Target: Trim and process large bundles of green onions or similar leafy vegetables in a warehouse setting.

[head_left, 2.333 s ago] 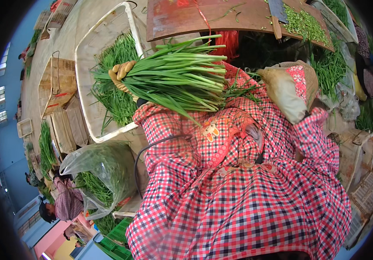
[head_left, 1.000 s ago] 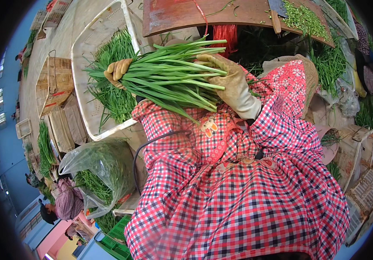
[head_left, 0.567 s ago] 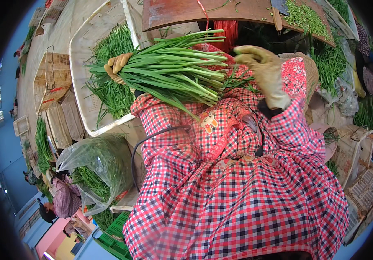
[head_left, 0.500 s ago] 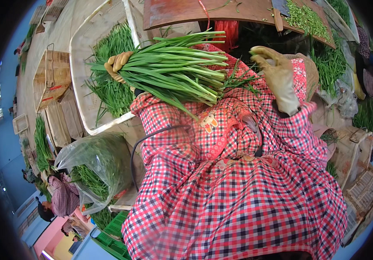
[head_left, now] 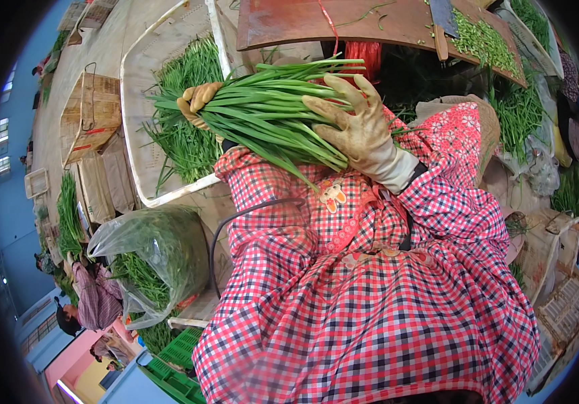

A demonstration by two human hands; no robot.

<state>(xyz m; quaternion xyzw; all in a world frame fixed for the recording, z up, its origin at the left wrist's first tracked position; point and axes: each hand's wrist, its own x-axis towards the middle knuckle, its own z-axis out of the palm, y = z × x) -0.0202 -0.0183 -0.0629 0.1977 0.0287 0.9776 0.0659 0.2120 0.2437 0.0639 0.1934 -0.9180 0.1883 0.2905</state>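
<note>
A thick bunch of long green garlic chives (head_left: 269, 111) lies sideways above my lap, its pale cut ends to the right. My left hand (head_left: 199, 101), in a tan-coated work glove, is wrapped round the leafy end. Against the pale end rests my right hand (head_left: 363, 128), in a stained cream glove, its fingers spread over the stems and not closed round them. Loose green scraps lie on the red patterned cloth (head_left: 448, 135) by my right wrist. My checked smock (head_left: 370, 316) covers my lap and arms.
A white crate (head_left: 131, 135) with more chives stands at the left. Ahead, a wooden board (head_left: 343, 23) holds a knife (head_left: 441, 27) and chopped pieces (head_left: 481, 44). A plastic bag of greens (head_left: 161, 249) sits near left. Chives (head_left: 518, 108) lie at the right; another person (head_left: 94, 296) is far left.
My right hand has moved left from beside the bunch onto its pale stem ends. My left hand still grips the bunch; the whole view has shifted slightly.
</note>
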